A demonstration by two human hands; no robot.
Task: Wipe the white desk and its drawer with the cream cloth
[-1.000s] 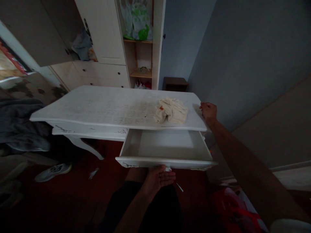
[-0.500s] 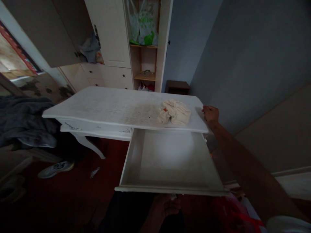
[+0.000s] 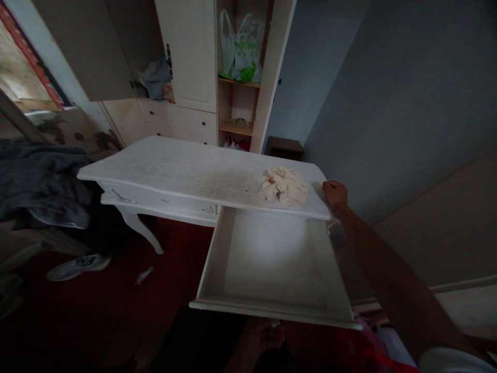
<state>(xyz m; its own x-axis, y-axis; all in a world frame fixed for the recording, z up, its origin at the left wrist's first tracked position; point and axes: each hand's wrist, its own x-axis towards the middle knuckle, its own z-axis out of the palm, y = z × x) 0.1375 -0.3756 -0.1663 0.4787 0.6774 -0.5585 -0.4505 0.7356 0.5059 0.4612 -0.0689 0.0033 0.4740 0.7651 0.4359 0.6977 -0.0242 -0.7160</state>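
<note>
The white desk (image 3: 182, 160) has one drawer (image 3: 267, 264) pulled far out towards me, its inside bare. Under the drawer front, at the bottom of the view, my left hand (image 3: 266, 336) is closed with curled fingers. A small pale bit, which looks like the drawer's knob, shows at its fingertips; the spot is dark. My right hand (image 3: 334, 194) is closed at the desk's right edge, fingers curled against the top. A crumpled cream cloth (image 3: 287, 187) with a reddish mark lies on the desktop near that hand. Greyish smudges mark the top left of the cloth.
Behind the desk stands a white wardrobe (image 3: 194, 62) with open doors and plastic bags (image 3: 246, 52) on a shelf. Dark clothes (image 3: 42, 181) are heaped at left, with a shoe (image 3: 79, 267) on the red floor. A red bag (image 3: 349, 347) sits at lower right.
The view has shifted and tilted slightly, so the desk sits a little further right. Both hands keep their places at the desk edge and drawer front; the drawer stays out.
</note>
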